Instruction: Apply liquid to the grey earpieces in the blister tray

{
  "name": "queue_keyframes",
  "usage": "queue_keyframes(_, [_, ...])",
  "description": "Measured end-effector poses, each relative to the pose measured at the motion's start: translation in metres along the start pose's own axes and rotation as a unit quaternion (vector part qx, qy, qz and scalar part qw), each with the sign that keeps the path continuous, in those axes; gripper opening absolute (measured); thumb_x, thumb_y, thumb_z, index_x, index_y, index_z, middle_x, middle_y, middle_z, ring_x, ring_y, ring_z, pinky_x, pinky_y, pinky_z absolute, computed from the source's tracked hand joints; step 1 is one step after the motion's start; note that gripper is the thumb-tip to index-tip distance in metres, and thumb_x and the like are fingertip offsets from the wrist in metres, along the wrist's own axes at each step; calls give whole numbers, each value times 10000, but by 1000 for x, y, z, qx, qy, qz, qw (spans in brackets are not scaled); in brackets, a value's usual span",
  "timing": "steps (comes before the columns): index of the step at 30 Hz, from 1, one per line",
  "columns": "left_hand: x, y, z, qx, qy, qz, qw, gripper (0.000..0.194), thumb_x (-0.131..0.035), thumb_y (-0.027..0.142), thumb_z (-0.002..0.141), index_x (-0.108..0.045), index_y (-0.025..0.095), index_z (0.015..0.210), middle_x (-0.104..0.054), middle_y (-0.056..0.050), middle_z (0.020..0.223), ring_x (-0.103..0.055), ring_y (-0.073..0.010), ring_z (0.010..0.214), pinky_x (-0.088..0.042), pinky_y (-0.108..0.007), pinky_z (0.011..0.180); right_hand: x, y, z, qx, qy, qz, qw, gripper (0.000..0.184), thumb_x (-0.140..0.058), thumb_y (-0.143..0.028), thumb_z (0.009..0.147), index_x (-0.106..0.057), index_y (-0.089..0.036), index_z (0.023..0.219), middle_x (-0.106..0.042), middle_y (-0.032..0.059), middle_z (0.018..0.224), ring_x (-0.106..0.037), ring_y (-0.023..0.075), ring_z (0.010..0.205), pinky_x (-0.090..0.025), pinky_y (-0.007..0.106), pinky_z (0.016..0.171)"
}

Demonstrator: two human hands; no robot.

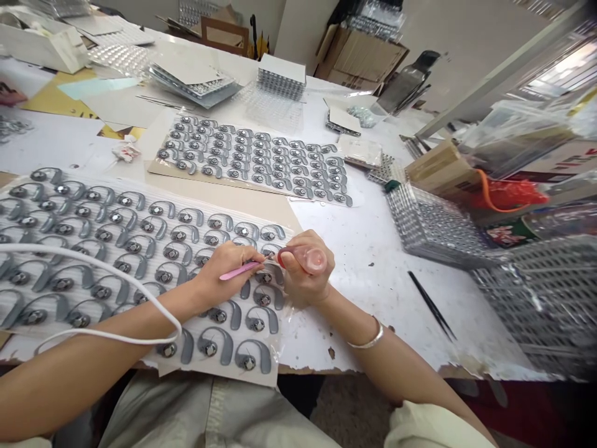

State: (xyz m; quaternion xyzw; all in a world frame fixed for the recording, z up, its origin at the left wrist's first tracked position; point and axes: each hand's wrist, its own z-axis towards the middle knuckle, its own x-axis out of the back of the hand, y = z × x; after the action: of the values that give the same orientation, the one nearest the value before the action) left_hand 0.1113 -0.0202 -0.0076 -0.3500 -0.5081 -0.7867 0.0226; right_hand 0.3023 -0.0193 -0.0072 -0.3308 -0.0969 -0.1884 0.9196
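My left hand [228,270] pinches a slim pink pick [237,270], and its tip reaches toward the red nozzle. My right hand [305,267] grips a small translucent squeeze bottle [313,260] with its red nozzle pointing left. Both tips sit just above a grey ear-hook piece [267,277] with a round metal centre. Rows of similar pieces lie on a clear-wrapped white card [219,373] beneath my hands. A white cable [140,292] loops over my left forearm. The contact point at the tips is too small to make out.
A second card of grey pieces [254,158] lies beyond my hands. Wire-mesh trays [433,227] stand at the right, and black tweezers [431,305] lie on the chipped white table [373,323]. Stacked trays, boxes and plastic bags crowd the back and right.
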Motion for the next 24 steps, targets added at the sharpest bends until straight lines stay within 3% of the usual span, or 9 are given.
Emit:
queue_keyframes(6, [0,-1,0,-2,2,23,1000,126,-570,269,878,-676,203,897,-712,3,808,-638,-149,704,-441,-265,715,-2,-5,-1,-30,5,17,999,116,-657,-210,755,-571,-192,680,-586,8,639,-534,139,613,-464,319,578])
queue_keyframes(9, [-1,-1,0,3,5,33,999,126,-582,273,865,-680,196,881,-722,-9,826,-651,-160,714,-459,-278,733,-3,-4,2,-121,44,91,988,220,-651,-262,773,-526,-187,608,-541,-9,621,-534,116,547,-461,298,517])
queue_keyframes(13, [-1,4,3,50,9,7,999,115,-608,238,825,-696,177,868,-721,-27,820,-658,-163,732,-478,-258,686,4,14,16,-258,148,211,931,365,-626,-383,791,-411,-191,567,-438,-54,582,-486,71,413,-376,231,353])
queue_keyframes(17, [5,18,8,120,36,-50,991,114,-644,251,772,-704,155,789,-693,-28,707,-620,-147,641,-445,-219,557,14,39,30,-368,217,302,852,457,-702,-468,670,-318,-221,651,-402,-107,540,-431,59,332,-246,182,281])
queue_keyframes(20, [18,29,9,148,68,-110,980,145,-673,273,743,-707,135,771,-686,-34,689,-594,-127,603,-436,-202,520,17,48,34,-433,210,344,806,506,-711,-555,607,-333,-240,725,-453,-115,547,-456,73,334,-206,166,282])
queue_keyframes(24, [46,40,15,176,134,-167,961,203,-738,304,707,-701,119,782,-664,-24,658,-533,-88,536,-403,-178,465,16,46,34,-441,191,383,789,535,-734,-583,562,-370,-237,745,-477,-111,550,-464,71,348,-209,161,291])
